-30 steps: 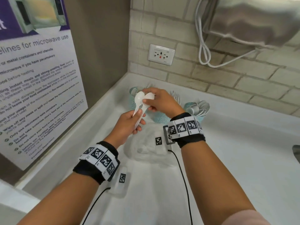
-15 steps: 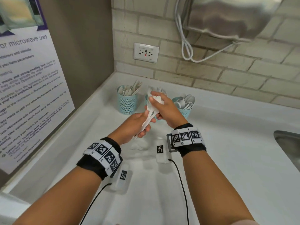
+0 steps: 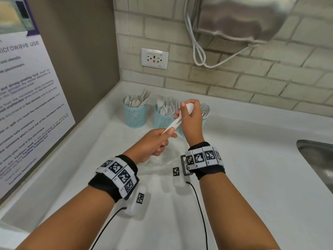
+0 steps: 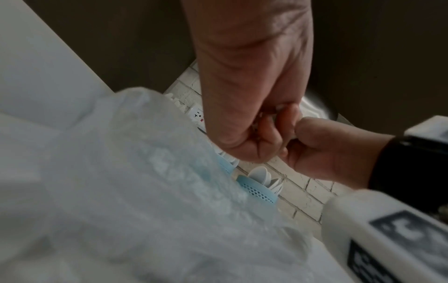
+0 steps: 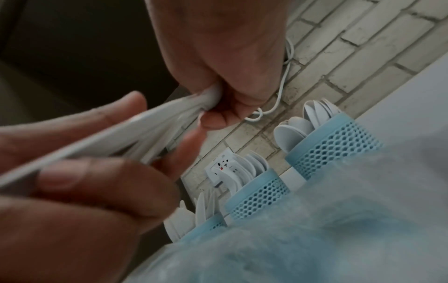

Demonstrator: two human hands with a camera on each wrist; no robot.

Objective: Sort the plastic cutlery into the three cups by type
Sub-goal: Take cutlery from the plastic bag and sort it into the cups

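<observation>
Three light-blue mesh cups stand in a row near the back wall: the left cup (image 3: 135, 114) holds knives, the middle cup (image 3: 162, 118) forks, the right cup (image 3: 204, 121) spoons. My right hand partly hides the right cup. A bundle of white plastic spoons (image 3: 177, 121) is held between both hands. My left hand (image 3: 155, 143) grips the handles and my right hand (image 3: 191, 120) grips the bowl end. In the right wrist view the spoons' handles (image 5: 145, 130) fan out between the fingers.
A crumpled clear plastic bag (image 3: 162, 163) lies on the white counter (image 3: 252, 177) under my hands. A steel sink (image 3: 317, 159) is at the right edge. A wall outlet (image 3: 154, 58), a steel dispenser (image 3: 243, 17) with a white cord (image 3: 198, 51), and a poster (image 3: 27, 105) surround the corner.
Both hands have carried the spoon bundle to the right, from in front of the middle cup to the right cup. The grip on the spoons is unchanged.
</observation>
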